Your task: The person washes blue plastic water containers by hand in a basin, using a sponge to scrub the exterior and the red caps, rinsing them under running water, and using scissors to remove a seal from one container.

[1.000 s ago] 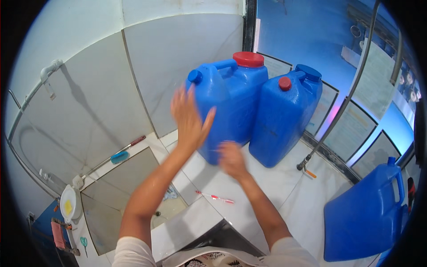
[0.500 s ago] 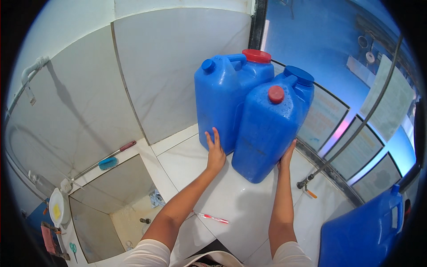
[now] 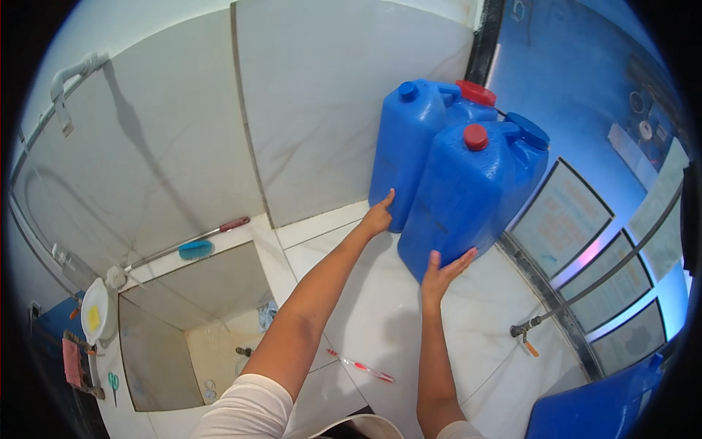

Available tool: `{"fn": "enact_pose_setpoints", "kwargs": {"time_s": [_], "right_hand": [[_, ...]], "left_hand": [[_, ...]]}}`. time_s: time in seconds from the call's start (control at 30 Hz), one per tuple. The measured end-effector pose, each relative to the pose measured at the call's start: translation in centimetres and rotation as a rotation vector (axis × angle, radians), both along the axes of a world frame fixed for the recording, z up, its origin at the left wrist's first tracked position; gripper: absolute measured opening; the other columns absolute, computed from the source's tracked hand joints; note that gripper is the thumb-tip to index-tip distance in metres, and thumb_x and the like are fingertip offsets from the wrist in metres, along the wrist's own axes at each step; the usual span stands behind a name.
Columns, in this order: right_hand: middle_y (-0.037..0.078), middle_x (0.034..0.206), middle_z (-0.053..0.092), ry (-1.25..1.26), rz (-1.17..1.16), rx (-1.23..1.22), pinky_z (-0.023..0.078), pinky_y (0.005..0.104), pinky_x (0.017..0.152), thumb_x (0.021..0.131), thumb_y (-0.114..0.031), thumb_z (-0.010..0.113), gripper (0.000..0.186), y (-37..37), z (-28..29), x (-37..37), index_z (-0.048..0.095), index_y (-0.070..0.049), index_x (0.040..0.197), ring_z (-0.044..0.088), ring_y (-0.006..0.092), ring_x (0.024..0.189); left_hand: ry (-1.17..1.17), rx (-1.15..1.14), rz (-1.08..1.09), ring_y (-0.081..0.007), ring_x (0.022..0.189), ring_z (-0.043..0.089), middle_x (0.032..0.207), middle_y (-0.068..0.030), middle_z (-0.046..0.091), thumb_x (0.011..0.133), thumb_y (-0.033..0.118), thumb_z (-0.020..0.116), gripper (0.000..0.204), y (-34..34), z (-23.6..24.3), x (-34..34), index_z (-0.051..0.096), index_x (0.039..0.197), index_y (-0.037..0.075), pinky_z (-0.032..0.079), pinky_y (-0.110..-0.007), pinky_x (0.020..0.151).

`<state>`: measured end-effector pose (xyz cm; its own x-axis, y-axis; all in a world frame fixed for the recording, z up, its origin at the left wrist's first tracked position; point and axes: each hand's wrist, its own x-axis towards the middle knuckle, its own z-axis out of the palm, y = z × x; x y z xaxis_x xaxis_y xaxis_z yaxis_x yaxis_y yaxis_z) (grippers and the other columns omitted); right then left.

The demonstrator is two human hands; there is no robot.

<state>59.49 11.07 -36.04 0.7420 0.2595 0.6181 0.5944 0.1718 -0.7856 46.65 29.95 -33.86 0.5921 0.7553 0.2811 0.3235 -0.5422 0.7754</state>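
Two blue plastic jerrycans stand upright side by side on the white tiled counter. The rear jerrycan (image 3: 404, 139) has a small blue cap and a wide red lid; the front jerrycan (image 3: 468, 197) has a small red cap and a wide blue lid. My left hand (image 3: 379, 216) rests against the rear can's lower side, index finger stretched up, its other fingers partly hidden. With fingers spread, my right hand (image 3: 444, 276) lies flat on the lower near face of the front can. Neither hand is wrapped around a can.
A sunken basin (image 3: 157, 373) lies left, with a blue brush (image 3: 196, 250) on its back ledge. A white bowl (image 3: 102, 311) and green scissors (image 3: 113, 382) sit farther left. A red-and-white toothbrush (image 3: 365, 367), a valve (image 3: 521, 331) and another blue jerrycan (image 3: 585, 410) are nearby.
The view has turned left, so the scene sits farther right. The front can has turned and shifted toward the back right. My right hand moved from its right side to its near face.
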Motion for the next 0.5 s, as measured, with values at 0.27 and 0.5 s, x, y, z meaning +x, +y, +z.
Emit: {"fn": "enact_pose_setpoints", "kwargs": {"time_s": [0.27, 0.5], "right_hand": [[0.027, 0.145, -0.003, -0.050, -0.108, -0.242, 0.006, 0.0419, 0.110, 0.081, -0.043, 0.062, 0.100, -0.2, -0.1, 1.6, -0.004, 0.006, 0.138, -0.002, 0.0360, 0.136], [0.022, 0.147, 0.005, -0.366, 0.705, -0.313, 0.012, 0.0456, 0.109, 0.086, -0.012, 0.053, 0.070, -2.6, 0.1, -26.6, 0.012, -0.001, 0.141, 0.005, 0.0372, 0.136]], "left_hand": [[0.130, -0.212, -0.023, -0.0382, 0.112, 0.047, 0.126, -0.0270, 0.044, 0.084, 0.005, 0.041, 0.065, -11.0, 1.7, -10.6, 0.013, 0.142, 0.012, 0.037, -0.039, 0.097], [0.005, 0.041, 0.334, -0.0387, 0.108, 0.049, 0.121, -0.0256, 0.048, 0.086, 0.008, 0.042, 0.045, -22.1, 1.2, -31.8, 0.038, 0.130, -0.001, 0.038, -0.041, 0.094]]}}
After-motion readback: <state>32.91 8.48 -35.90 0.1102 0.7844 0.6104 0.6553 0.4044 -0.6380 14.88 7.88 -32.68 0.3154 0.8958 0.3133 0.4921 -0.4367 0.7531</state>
